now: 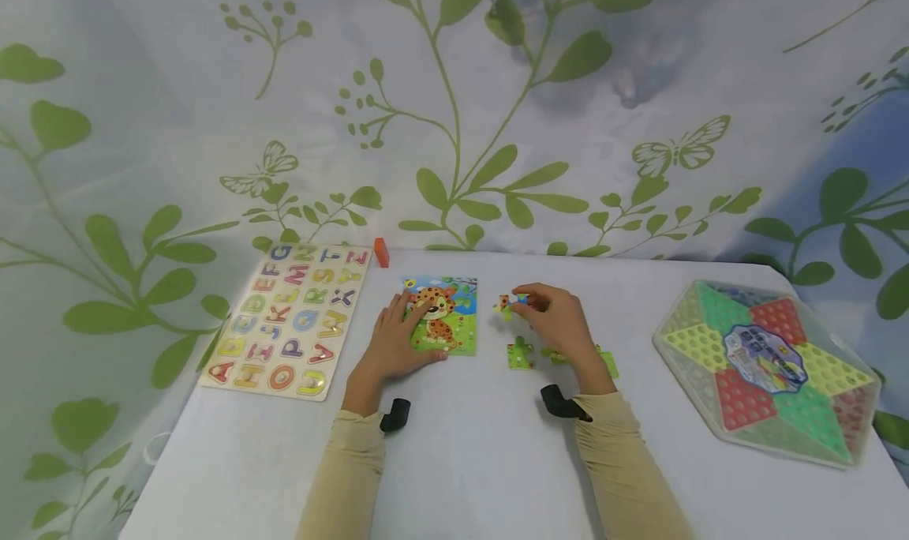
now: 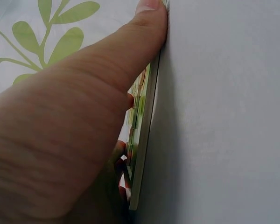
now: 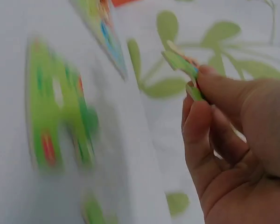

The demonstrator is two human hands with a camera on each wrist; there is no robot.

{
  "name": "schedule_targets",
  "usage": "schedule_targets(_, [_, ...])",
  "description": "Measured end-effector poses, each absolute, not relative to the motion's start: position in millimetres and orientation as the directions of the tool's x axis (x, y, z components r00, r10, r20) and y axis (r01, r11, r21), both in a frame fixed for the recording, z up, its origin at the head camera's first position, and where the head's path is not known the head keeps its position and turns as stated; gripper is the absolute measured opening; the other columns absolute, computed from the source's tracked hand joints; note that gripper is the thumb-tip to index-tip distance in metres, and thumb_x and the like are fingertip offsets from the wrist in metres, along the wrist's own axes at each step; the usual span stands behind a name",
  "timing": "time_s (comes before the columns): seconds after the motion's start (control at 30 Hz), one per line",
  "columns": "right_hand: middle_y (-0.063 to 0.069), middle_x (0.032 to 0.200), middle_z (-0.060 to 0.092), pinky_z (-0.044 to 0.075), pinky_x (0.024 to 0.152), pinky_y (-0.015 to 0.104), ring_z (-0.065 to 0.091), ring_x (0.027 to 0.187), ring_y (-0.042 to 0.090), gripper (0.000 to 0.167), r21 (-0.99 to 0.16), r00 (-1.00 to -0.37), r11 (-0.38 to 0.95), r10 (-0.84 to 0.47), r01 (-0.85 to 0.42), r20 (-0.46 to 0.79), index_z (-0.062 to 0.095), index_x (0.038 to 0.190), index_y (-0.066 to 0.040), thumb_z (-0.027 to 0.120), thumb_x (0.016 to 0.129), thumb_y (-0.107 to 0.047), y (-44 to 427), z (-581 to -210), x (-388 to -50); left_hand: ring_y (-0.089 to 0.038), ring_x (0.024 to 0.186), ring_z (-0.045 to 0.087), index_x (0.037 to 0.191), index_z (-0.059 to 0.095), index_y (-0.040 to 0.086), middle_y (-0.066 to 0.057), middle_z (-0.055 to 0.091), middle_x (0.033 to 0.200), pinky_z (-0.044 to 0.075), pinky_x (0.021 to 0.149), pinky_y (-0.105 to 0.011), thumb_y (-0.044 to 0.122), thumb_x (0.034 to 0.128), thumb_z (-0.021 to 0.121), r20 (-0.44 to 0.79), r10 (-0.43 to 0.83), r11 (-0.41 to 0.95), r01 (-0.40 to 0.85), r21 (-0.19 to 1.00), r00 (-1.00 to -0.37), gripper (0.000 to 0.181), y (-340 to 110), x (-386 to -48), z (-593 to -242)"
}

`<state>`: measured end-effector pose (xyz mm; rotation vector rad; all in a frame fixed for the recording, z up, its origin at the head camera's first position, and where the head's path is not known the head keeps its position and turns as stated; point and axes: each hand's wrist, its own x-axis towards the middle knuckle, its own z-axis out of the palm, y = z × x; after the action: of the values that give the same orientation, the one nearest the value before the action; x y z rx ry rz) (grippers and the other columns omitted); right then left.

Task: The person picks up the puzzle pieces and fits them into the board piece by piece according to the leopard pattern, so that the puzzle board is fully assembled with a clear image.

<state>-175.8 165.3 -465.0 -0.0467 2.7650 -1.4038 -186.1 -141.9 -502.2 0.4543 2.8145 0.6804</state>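
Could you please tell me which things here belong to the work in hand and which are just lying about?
Apparently in use:
leopard picture, under the left hand
puzzle piece, pinched by the right hand
loose pieces nearby

Apparently just lying about:
letter board
orange block
hexagonal game board

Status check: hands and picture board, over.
Left hand resting on leopard picture board. Right hand pinching puzzle piece, raised. Possible obstruction: left hand covers some of board's left side.
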Motion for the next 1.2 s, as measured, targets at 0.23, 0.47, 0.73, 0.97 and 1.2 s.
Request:
schedule_targets(0.23, [0.01,0.111,0.072,0.051,0.061,0.027,0.074,0.076,0.014,0.035,-0.85,-0.991,0.527,-0.104,0.015,-0.083,0.068,0.134,-0.017,0.067,0.1,-0.028,114.2,-480.3,-195.0,-0.039,0.16,0.001,0.162,0.03,0.024,-0.018,0.006,0.172,0.007,0.129,-0.059,0.06,0.0814,0.077,-0.112,0.349,0.84,0.258,0.477,-0.93,0.101,-141.4,-186.4,-502.9])
schedule_targets(0.47, [0.011,0.105,0.074,0.057,0.071,0.034,0.072,0.086,0.022,0.031,-0.81,-0.995,0.585,-0.049,0.04,-0.085,0.074,0.122,-0.013,0.074,0.094,-0.028,83.3,-486.3,-209.5,-0.038,0.16,0.001,0.162,0.031,0.022,-0.018,0.005,0.172,0.008,0.13,-0.057,0.06,0.0816,0.078,-0.102,0.351,0.834,0.261,0.486,-0.931,0.1,-141.0,-186.6,-504.7])
schedule_targets(0.73, [0.005,0.095,0.073,0.053,0.069,0.031,0.065,0.082,0.019,0.029,-0.724,-0.993,0.683,0.015,0.098,-0.12,0.078,0.114,-0.011,0.077,0.092,-0.028,68.1,-484.9,-213.0,-0.034,0.161,-0.001,0.163,0.027,0.016,-0.01,0.01,0.173,0.008,0.129,-0.059,0.06,0.0842,0.075,-0.098,0.38,0.83,0.293,0.474,-0.92,0.102,-139.3,-187.5,-505.4])
schedule_targets(0.97, [0.007,0.097,0.072,0.053,0.068,0.028,0.064,0.083,0.019,0.032,-0.641,-0.98,0.755,0.014,0.14,-0.198,0.075,0.116,-0.005,0.075,0.093,-0.027,58.8,-473.3,-216.5,-0.035,0.161,0.002,0.162,0.032,0.022,-0.009,0.013,0.173,0.007,0.129,-0.061,0.057,0.086,0.075,-0.079,0.403,0.818,0.32,0.477,-0.912,0.094,-140.4,-185.3,-504.1])
schedule_targets(1.2, [0.014,0.112,0.074,0.06,0.082,0.037,0.07,0.098,0.026,0.031,-0.558,-0.971,0.819,-0.005,0.134,-0.239,0.072,0.11,0.0,0.075,0.093,-0.026,55.7,-467.7,-219.8,-0.039,0.16,0.001,0.156,0.043,0.032,-0.014,0.01,0.173,0.006,0.128,-0.063,0.057,0.0877,0.073,-0.065,0.43,0.808,0.351,0.473,-0.901,0.079,-142.1,-184.7,-505.0])
